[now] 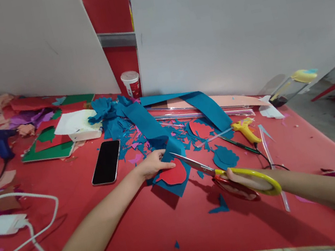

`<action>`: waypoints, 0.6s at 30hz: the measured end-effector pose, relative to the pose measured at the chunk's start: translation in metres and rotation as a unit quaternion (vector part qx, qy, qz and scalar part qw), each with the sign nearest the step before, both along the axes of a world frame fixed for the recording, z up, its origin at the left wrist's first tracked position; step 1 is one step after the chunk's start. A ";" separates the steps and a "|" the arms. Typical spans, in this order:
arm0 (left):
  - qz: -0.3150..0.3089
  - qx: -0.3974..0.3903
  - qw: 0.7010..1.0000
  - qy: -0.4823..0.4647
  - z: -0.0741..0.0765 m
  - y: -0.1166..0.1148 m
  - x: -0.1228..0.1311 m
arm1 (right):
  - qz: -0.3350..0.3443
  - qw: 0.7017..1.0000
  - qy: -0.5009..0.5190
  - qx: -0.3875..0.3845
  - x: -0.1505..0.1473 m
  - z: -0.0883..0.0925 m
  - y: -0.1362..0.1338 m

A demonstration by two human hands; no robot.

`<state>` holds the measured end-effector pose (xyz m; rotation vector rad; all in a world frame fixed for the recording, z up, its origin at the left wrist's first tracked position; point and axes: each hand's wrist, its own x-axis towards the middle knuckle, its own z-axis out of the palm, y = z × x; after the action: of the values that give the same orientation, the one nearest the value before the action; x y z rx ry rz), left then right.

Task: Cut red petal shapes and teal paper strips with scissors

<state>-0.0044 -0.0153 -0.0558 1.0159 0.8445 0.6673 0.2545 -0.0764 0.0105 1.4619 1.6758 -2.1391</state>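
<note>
My left hand [153, 165] pinches a red scalloped cut-out [174, 175] flat against the end of a long blue strip [144, 118], which looks like paper or felt. The strip runs back in a loop across the table. In my right hand [237, 182] is a pair of scissors [198, 165] with one yellow and one red handle loop. The blades reach left, their tips at the blue strip just above the red cut-out. They look nearly closed. Blue scalloped pieces [225, 157] lie to the right, with another red cut-out [201, 129] behind them.
A phone [106, 162] lies left of my left arm. A yellow glue gun [244, 130] sits at right, near clear sticks [273, 163]. Blue scraps [121, 122] are heaped behind. A paper cup [131, 84] stands against white boards [234, 27]. A white cable [55, 206] loops at left.
</note>
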 end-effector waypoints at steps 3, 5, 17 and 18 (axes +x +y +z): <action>-0.003 0.001 1.000 -0.001 0.000 0.000 0.000 | -0.014 1.000 0.000 -0.016 0.000 -0.002 -0.001; -0.002 0.002 1.000 -0.002 0.000 0.000 0.000 | -0.011 1.000 -0.010 -0.008 -0.001 -0.002 -0.001; -0.035 -0.006 0.999 -0.001 0.002 0.000 -0.004 | 0.001 0.988 -0.157 0.005 -0.005 0.009 0.002; -0.038 -0.008 0.999 -0.001 0.002 0.000 -0.004 | 0.013 0.986 -0.168 0.018 -0.005 0.009 0.003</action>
<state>-0.0083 -0.0155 -0.0539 1.0273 0.8052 0.5956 0.2499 -0.0737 0.0191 1.6855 1.6046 -1.7344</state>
